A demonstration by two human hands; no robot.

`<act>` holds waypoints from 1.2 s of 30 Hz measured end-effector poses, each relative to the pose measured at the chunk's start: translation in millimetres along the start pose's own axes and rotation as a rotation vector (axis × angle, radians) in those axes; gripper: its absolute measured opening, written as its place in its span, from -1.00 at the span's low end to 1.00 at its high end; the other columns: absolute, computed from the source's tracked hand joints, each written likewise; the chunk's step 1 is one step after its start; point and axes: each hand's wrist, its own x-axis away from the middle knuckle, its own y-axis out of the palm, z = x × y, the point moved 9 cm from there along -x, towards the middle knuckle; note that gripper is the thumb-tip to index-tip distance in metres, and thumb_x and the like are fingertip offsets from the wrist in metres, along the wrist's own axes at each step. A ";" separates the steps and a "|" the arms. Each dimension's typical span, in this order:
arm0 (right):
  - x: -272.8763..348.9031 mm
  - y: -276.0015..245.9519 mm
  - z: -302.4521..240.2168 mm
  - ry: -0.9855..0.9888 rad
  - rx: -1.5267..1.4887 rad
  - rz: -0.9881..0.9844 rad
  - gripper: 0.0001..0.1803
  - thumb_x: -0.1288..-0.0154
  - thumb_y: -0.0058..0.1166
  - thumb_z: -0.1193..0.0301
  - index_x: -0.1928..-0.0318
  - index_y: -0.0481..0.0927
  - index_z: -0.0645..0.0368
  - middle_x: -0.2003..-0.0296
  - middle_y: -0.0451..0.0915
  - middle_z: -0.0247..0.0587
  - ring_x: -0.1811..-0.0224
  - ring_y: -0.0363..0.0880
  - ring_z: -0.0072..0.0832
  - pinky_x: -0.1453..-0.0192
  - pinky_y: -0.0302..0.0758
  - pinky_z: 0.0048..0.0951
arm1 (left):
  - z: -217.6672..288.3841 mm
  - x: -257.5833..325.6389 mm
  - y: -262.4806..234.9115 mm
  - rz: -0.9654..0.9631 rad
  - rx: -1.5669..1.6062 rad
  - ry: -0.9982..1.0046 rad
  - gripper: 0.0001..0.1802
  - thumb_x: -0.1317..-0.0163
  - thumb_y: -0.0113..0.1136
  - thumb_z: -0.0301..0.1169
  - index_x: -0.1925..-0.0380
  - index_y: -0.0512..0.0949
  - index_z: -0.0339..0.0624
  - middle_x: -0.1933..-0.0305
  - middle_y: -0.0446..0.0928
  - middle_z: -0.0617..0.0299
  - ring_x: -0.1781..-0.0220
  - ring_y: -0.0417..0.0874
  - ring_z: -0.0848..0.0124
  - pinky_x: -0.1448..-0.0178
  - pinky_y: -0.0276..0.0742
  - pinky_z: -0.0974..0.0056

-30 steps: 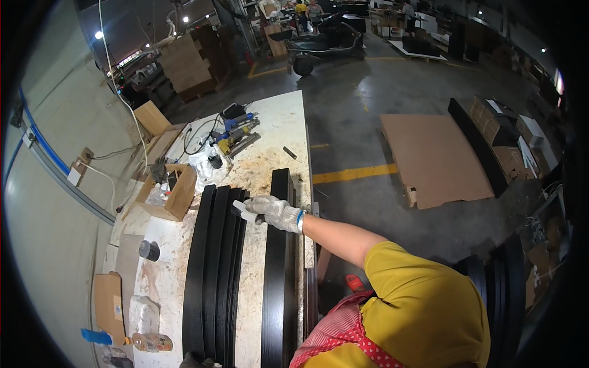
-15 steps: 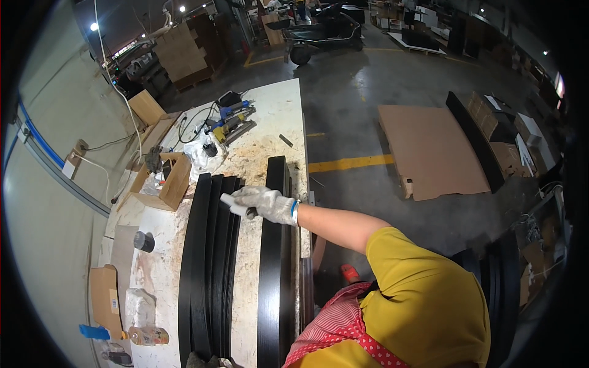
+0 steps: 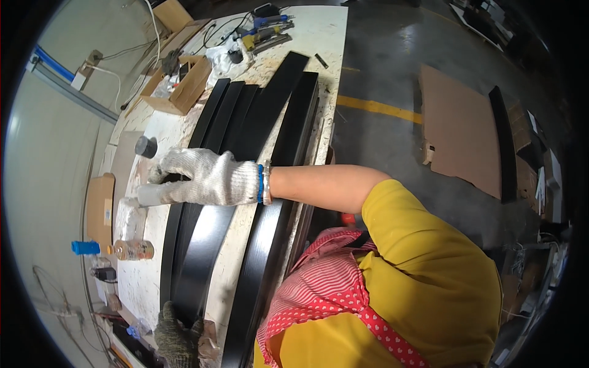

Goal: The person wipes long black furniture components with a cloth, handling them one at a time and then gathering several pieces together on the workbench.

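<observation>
My right hand [image 3: 205, 176], in a white knit glove, is closed on a small pale block [image 3: 157, 195], whose kind I cannot make out. It is above the left-hand row of black boards [image 3: 208, 116], near its middle. A glossy black board [image 3: 205, 236] lies slantwise there, its far end toward the right. At this board's near end, my left hand [image 3: 176, 337], in a dark grey-green glove, grips it between thumb and fingers. More black boards are stacked [image 3: 261, 239] along the right side of the white table [image 3: 322, 37].
A wooden box [image 3: 178, 101] of small items and several nail-gun-like tools [image 3: 267, 34] lie toward the far end. A dark round lid or jar [image 3: 146, 146], a bottle [image 3: 133, 249] and a cardboard piece [image 3: 100, 208] stand at left. Brown sheets [image 3: 460, 132] lie on the floor at right.
The view has shifted, and table things sit higher in it. One black board now slants from the right stack toward the left row. My right hand has moved left; more of my left hand shows.
</observation>
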 end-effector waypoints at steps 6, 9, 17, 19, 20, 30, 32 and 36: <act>36.9 2.9 55.4 0.251 -0.091 -0.103 -0.44 -0.29 0.29 0.03 -0.09 0.57 0.20 -0.09 0.57 -0.05 -0.26 0.51 -0.27 -0.43 0.39 -0.26 | 51.8 20.0 24.8 -0.122 -0.051 -0.032 -0.13 0.14 0.57 -0.15 -0.19 0.46 -0.28 -0.02 0.62 -0.12 -0.05 0.65 -0.03 -0.17 0.55 0.05; 37.5 -9.9 80.5 0.287 -0.142 -0.065 -0.52 -0.32 0.26 0.14 -0.07 0.59 0.25 0.07 0.63 -0.14 0.00 0.62 -0.41 -0.14 0.57 -0.37 | 63.3 16.4 42.8 -0.179 -0.019 -0.019 -0.16 0.08 0.54 -0.08 -0.18 0.47 -0.27 0.00 0.63 -0.11 -0.01 0.67 -0.03 -0.11 0.58 0.06; 61.1 11.3 109.2 0.580 0.037 -0.232 -0.17 -0.22 0.23 -0.21 -0.11 0.59 0.35 0.11 0.62 -0.15 0.21 0.57 -0.46 0.19 0.57 -0.41 | 55.3 34.7 77.2 -0.103 0.045 0.045 -0.33 -0.11 0.35 0.02 -0.12 0.49 -0.14 0.23 0.58 0.00 0.29 0.65 0.01 0.23 0.56 -0.01; 65.5 21.0 111.2 0.585 -0.397 -0.198 -0.40 -0.38 0.16 0.17 -0.23 0.46 0.41 -0.20 0.57 -0.04 -0.18 0.58 -0.42 -0.11 0.55 -0.45 | 58.0 33.9 59.8 0.064 0.051 0.087 -0.40 -0.11 0.31 -0.01 -0.08 0.50 -0.10 0.21 0.55 0.04 0.39 0.61 0.05 0.34 0.52 -0.02; 66.7 21.3 103.9 0.639 -0.229 -0.233 -0.47 -0.43 0.08 0.29 -0.26 0.41 0.42 -0.30 0.49 0.00 -0.33 0.49 -0.35 -0.26 0.49 -0.42 | 62.9 39.5 42.9 0.147 0.061 0.090 -0.42 -0.14 0.28 -0.02 -0.09 0.50 -0.09 0.14 0.55 0.04 0.36 0.64 0.05 0.32 0.55 -0.02; 71.9 -13.2 153.2 0.381 -0.020 -0.185 -0.68 -0.45 -0.06 0.56 -0.15 0.57 0.34 -0.25 0.49 0.04 -0.35 0.43 -0.13 -0.38 0.43 -0.22 | 93.8 28.5 52.7 0.165 0.405 -0.033 -0.31 -0.12 0.31 0.10 -0.11 0.49 -0.12 -0.03 0.54 0.02 0.04 0.64 0.13 0.04 0.59 0.04; 69.5 -14.9 147.9 0.193 0.160 -0.234 -0.64 -0.45 -0.02 0.51 -0.19 0.53 0.34 -0.25 0.49 -0.01 -0.32 0.44 -0.22 -0.38 0.41 -0.27 | 103.8 19.7 79.2 -0.109 0.293 0.008 -0.11 0.02 0.42 0.12 -0.25 0.37 -0.10 -0.21 0.42 -0.01 -0.14 0.55 0.10 -0.10 0.55 0.00; 69.3 -4.7 140.6 0.512 -0.132 -0.142 -0.59 -0.45 0.06 0.41 -0.23 0.51 0.32 -0.16 0.56 -0.15 -0.20 0.49 -0.44 -0.26 0.43 -0.43 | 106.5 22.0 86.3 -0.036 0.120 0.022 -0.09 -0.07 0.40 0.02 -0.39 0.27 0.01 -0.39 0.30 -0.11 -0.42 0.31 -0.14 -0.40 0.27 -0.23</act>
